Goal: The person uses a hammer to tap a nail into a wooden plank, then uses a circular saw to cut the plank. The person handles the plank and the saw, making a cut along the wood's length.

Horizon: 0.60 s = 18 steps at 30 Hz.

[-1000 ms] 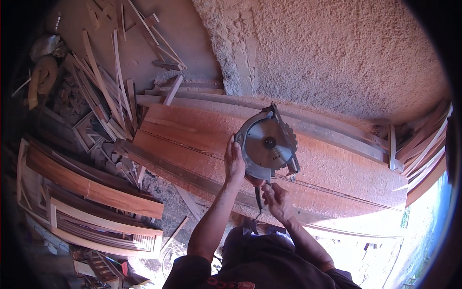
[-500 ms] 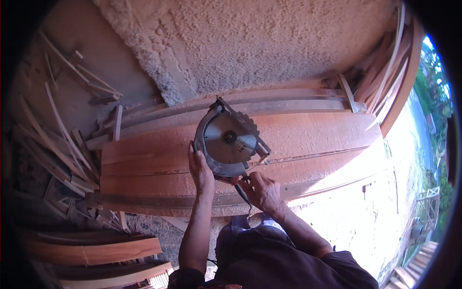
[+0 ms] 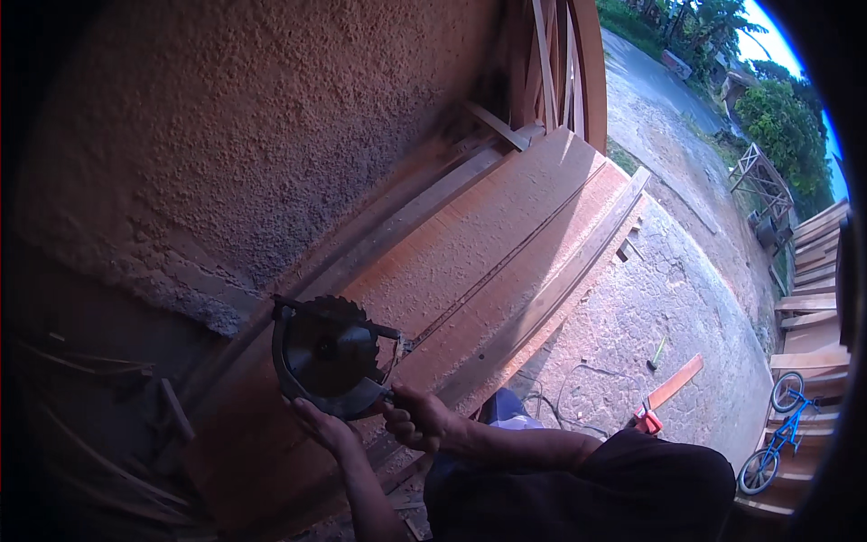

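A circular saw (image 3: 330, 357) with a toothed round blade is held over a wide reddish wooden plank (image 3: 488, 244) that lies along the foot of a rough plastered wall (image 3: 253, 126). My left hand (image 3: 323, 426) cups the saw's lower guard from below. My right hand (image 3: 417, 417) is closed around the saw's handle at its right side. The saw's cord trails down toward my body and is partly hidden by my dark shirt.
More planks (image 3: 542, 298) lie beside the wide one, on a paved stone ground (image 3: 668, 307). An orange tool (image 3: 647, 419) and a wooden strip (image 3: 675, 381) lie on the ground. Stacked boards (image 3: 813, 271) and a small blue bicycle (image 3: 775, 432) are at right. Wood scraps (image 3: 108, 406) sit in shadow at left.
The view has swung to the right, so the street and bicycle now show. Both hands still hold the saw; it sits lower and further left in the picture.
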Each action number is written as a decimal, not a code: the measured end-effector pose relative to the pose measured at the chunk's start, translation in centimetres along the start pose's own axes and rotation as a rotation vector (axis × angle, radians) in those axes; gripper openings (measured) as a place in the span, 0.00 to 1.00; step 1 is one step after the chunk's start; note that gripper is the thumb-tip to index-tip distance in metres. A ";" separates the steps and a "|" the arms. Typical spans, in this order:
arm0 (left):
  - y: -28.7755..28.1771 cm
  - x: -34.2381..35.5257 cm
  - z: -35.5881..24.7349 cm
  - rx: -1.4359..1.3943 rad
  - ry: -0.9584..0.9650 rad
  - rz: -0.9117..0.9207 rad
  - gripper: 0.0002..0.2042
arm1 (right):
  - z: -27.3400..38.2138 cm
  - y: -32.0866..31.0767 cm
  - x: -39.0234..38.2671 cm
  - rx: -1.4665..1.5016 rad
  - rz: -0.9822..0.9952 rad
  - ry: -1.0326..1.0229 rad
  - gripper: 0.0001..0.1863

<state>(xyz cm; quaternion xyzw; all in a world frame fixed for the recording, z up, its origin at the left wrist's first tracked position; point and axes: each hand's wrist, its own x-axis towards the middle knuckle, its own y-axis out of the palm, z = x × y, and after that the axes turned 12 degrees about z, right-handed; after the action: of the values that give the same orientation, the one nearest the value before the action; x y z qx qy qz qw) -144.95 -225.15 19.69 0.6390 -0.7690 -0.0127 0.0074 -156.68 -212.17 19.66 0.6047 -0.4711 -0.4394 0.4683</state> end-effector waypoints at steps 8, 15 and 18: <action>0.1 0.1 -0.1 -0.078 0.073 0.067 0.35 | -1.3 -0.7 0.6 0.345 0.145 -0.017 0.20; -0.9 0.4 -0.5 -0.125 -0.069 0.133 0.35 | -3.3 0.2 -0.3 -1.799 0.301 -0.452 0.27; -1.4 1.3 -0.5 -0.128 -0.111 0.129 0.34 | -2.9 -1.4 1.9 -2.495 0.373 -0.385 0.31</action>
<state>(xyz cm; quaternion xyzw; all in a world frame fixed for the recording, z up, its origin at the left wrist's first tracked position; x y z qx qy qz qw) -143.79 -226.68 20.15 0.5845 -0.8055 -0.0968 0.0064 -153.34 -213.44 18.62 -0.3916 0.1220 -0.5901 0.6954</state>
